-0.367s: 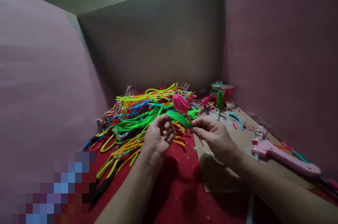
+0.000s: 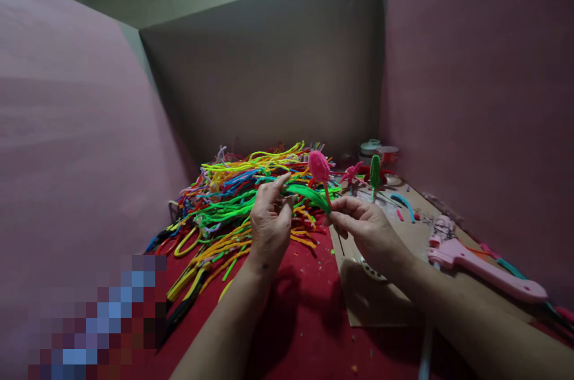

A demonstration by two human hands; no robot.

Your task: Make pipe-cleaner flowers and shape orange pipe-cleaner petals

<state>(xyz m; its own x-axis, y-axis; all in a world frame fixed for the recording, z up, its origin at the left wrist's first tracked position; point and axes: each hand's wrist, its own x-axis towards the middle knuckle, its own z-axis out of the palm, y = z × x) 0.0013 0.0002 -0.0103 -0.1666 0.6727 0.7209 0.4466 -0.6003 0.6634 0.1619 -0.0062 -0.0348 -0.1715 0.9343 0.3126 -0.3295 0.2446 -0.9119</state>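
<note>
My right hand (image 2: 365, 227) is closed in a pinch on the thin stem of a pink fuzzy pipe-cleaner flower (image 2: 319, 166), whose bud points up. From the pinch a long green pipe-cleaner leaf (image 2: 309, 192) arches out to the left. My left hand (image 2: 272, 218) is at the leaf's far end, which runs in between the thumb and the raised index finger. Its other fingers are partly hidden behind the hand.
A heap of coloured pipe cleaners (image 2: 233, 204) covers the red cloth (image 2: 309, 296) on the left, with yellow-black handles (image 2: 191, 284) before it. Right, a brown board (image 2: 381, 308) carries a pink glue gun (image 2: 488, 269), a green leaf piece (image 2: 375, 172) and a pink flower (image 2: 352, 172).
My left hand has turned and its index finger has lifted over the leaf's end. The leaf now arches more. The flower in my right hand has moved slightly right and up, standing straighter.
</note>
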